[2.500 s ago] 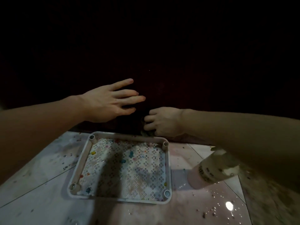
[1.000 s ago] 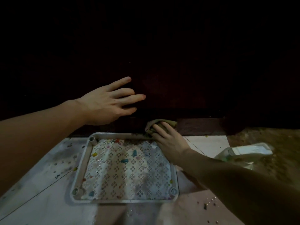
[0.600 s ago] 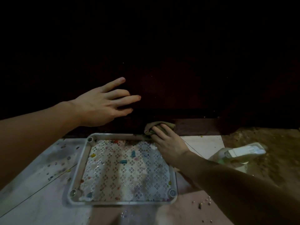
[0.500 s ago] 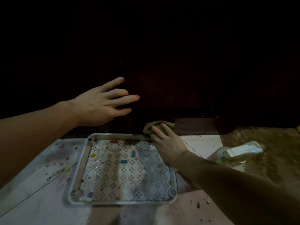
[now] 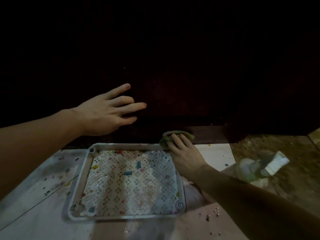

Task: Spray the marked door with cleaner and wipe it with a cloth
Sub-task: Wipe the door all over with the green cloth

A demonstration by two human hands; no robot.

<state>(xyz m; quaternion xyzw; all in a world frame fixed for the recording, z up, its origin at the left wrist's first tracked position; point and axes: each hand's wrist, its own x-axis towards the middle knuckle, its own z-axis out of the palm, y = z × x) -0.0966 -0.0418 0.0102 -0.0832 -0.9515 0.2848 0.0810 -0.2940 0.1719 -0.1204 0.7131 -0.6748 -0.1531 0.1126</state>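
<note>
A very dark door fills the upper half of the view. My left hand rests flat against its lower part, fingers spread, holding nothing. My right hand presses an olive-green cloth against the door's bottom rail, just above the floor. The spray bottle, pale with a white trigger head, lies on its side on the floor to the right, beyond my right forearm.
A grey perforated tray, turned legs up and flecked with coloured bits, sits on the pale tiled floor right below the door. Brown dirty ground lies at the right. Small coloured crumbs are scattered on the tiles.
My right hand has turned from a closed fist on the cloth to fingers laid over it and has slid it slightly right along the door's bottom. The left hand stays on the door.
</note>
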